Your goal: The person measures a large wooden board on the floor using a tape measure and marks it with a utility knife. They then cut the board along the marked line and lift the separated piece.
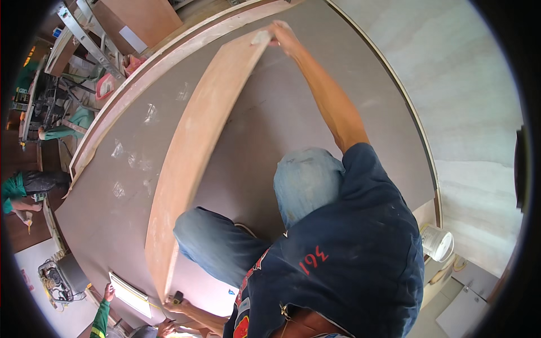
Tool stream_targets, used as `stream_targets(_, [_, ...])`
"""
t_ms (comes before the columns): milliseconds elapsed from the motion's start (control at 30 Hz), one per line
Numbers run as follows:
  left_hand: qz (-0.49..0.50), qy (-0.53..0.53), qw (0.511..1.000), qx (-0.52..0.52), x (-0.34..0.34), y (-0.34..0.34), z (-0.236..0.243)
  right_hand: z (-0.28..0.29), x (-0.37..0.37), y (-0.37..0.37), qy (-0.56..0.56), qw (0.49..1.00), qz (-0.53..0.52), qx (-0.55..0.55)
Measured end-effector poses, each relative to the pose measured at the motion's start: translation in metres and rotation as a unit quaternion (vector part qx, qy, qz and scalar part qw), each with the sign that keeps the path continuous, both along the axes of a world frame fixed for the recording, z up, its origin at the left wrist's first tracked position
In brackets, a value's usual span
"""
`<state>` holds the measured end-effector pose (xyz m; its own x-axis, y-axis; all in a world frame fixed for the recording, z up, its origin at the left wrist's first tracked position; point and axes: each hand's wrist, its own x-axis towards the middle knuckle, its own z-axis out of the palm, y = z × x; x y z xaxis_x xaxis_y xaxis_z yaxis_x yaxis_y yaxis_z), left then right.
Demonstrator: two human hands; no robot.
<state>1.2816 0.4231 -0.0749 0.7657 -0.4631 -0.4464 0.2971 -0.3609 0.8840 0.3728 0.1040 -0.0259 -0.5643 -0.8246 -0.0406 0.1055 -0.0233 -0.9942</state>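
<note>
A long, pale wooden board [194, 135] stretches from the far middle to the near left, lying across a large brown sheet [253, 146]. My right hand [283, 38] reaches out with the arm nearly straight and grips the board's far end, where a whitish patch shows. At the near end, my left hand [176, 306] is closed around a small dark tape measure [178, 297], close against the board's corner. Its fingers are small and partly hidden. My bent knees, in faded jeans, rest over the sheet on the board's right side.
Another person's green-sleeved hand [109, 291] is at a white framed panel [131, 293]; a further hand [166, 328] is near mine. A raised wooden edging [163, 63] borders the sheet. A ladder [90, 39] is far left, a white bucket [437, 243] right.
</note>
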Motion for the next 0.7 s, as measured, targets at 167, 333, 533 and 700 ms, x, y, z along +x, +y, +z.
stream_targets(167, [0.001,0.047,0.999,0.017,-0.035,0.036,-0.037,-0.066,-0.028,0.044,0.014,0.989,-0.037,0.146])
stream_targets(333, [-0.001,0.076,0.996,0.035,-0.054,0.059,-0.056,-0.097,-0.005,0.056,-0.067,0.978,-0.109,0.167])
stream_targets(533, [-0.012,0.102,0.994,0.046,-0.067,0.068,-0.066,-0.124,-0.022,0.084,-0.073,0.976,-0.024,0.202])
stream_targets(700, [-0.032,0.084,0.994,0.057,-0.048,0.054,-0.063,-0.123,-0.003,0.097,0.020,0.948,0.017,0.317])
